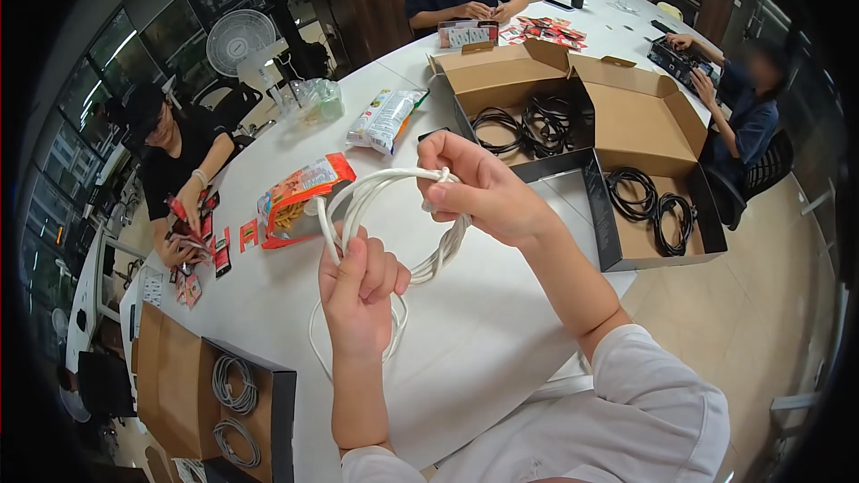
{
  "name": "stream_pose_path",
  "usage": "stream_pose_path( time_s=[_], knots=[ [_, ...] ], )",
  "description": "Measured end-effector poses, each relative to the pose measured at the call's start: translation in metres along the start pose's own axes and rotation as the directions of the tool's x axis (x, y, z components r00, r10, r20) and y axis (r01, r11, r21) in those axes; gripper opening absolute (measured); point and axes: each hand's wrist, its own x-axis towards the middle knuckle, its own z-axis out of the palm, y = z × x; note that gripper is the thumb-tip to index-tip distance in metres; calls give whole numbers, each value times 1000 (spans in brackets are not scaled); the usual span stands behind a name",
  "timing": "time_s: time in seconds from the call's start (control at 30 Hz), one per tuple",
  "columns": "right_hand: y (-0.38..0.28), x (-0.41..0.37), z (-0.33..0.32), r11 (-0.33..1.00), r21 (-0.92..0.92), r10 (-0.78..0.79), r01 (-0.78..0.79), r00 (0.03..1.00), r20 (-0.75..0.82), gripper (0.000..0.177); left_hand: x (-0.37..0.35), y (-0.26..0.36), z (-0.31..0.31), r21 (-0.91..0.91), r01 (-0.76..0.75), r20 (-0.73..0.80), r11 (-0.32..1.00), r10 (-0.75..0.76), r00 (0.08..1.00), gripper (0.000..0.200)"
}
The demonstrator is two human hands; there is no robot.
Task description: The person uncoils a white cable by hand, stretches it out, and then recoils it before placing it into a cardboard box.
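A white cable (362,186), wound into a loose coil of several loops, is held up above the table between my two hands. My left hand (361,291) is closed around the left side of the coil. At the coil's upper right, my right hand (488,192) pinches the loops between thumb and fingers, where a small knot or wrap shows. A thinner loop of white cable hangs below my left hand. Just behind the coil lies an opened orange snack bag (304,199) with sticks inside.
Two open boxes with coiled black cables (546,125) (658,206) stand at the right. At lower left, another open box (284,420) holds coiled grey cables (234,385). A silver snack bag (386,121) lies farther back on the white table (483,340). Several people work around it.
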Motion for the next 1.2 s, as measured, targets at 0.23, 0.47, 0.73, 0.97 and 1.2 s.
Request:
stream_pose_path(
  time_s=[0.23, 0.47, 0.73, 0.97, 1.2],
  knots=[
    [17, 8, -6, 874, -469, -155, 124, 988, -27, 30, 1, 2, 4, 49, 14, 75, 999, -18, 997, 37],
    [19, 11, -3, 604, -786, -261, 128, 964, -44, 25, 8, -1, -4, 47, 77, -42, 996, -75, 996, 49],
    [15, 7, 8, 507, -838, -334, 200, 942, 23, 27, 15, -5, -8, 25, 46, -236, 999, -38, 971, 50],
    [15, 3, 11, 390, -864, -409, 318, 901, 147, 32, 17, -2, -27, -192, 130, -90, 973, -150, 985, 44],
    [17, 1, 15, 335, -848, -447, 410, 862, 240, 37, 17, 5, -8, 44, 18, -421, 999, 2, 907, 36]
  ],
)
